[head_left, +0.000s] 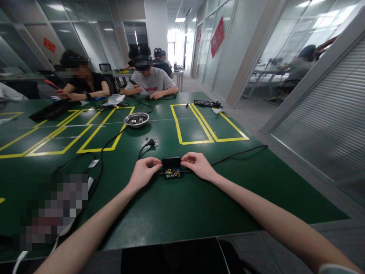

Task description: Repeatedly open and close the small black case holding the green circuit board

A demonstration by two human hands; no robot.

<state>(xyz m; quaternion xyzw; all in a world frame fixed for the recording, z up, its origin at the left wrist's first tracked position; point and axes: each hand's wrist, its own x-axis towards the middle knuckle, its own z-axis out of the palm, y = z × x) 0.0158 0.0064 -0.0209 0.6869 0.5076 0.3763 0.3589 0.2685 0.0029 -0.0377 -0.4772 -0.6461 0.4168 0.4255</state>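
Observation:
Between my hands is a black plastic case cover (171,161), tipped up on its edge. My left hand (145,172) pinches its left end with thumb and fingers. At the other end my right hand (198,166) is closed on it in the same way. Just in front of the cover, on my side, lies a small circuit board (173,174) with yellow-ringed coils and other parts. Whether the board sits in a lower case half is too small to tell. A black power cord (239,154) runs off to the right. Beyond my left hand lies a black mains plug (151,142).
A steel bowl (137,120) with small metal parts stands farther back on the green table (228,198). Yellow tape (196,143) marks rectangles there. Black tools (207,103) lie at the far edge. A blurred-out object (57,207) and cables are at left. Two co-workers sit opposite.

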